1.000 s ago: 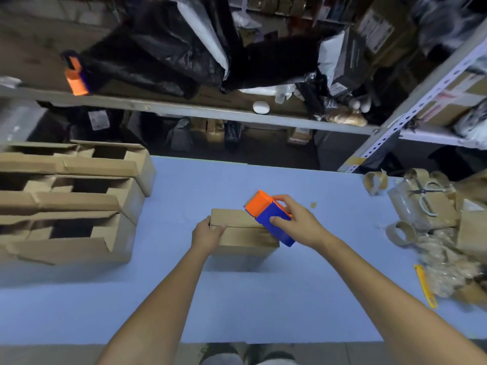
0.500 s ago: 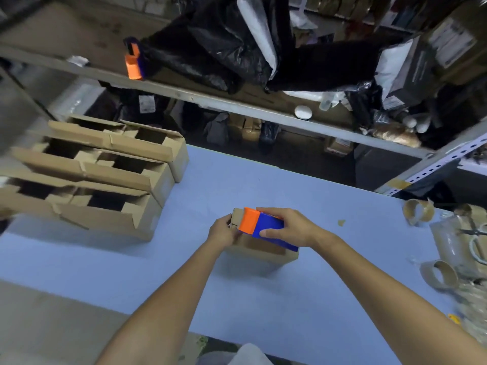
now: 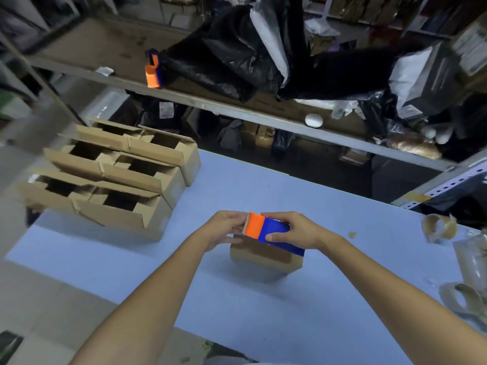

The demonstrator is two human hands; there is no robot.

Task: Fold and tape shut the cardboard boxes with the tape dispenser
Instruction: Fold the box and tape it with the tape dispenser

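Note:
A small closed cardboard box (image 3: 263, 255) stands on the blue table (image 3: 263, 312), near its middle. On top of the box lies an orange and blue tape dispenser (image 3: 266, 230), its orange end pointing left. My right hand (image 3: 292, 230) grips the dispenser's blue body from above. My left hand (image 3: 224, 227) holds the box's left top edge, fingertips right at the dispenser's orange toothed end. The box's top face is mostly hidden by both hands and the dispenser.
Three open cardboard boxes (image 3: 123, 175) lie in a row at the table's left. Empty tape cores (image 3: 438, 227) and plastic scraps sit at the right edge. A metal shelf (image 3: 237, 109) behind holds black bags and a second orange dispenser (image 3: 152, 75).
My right hand has drawn the dispenser leftward along the box top to its left edge. My left hand has stayed at that edge. The camera view has swung left.

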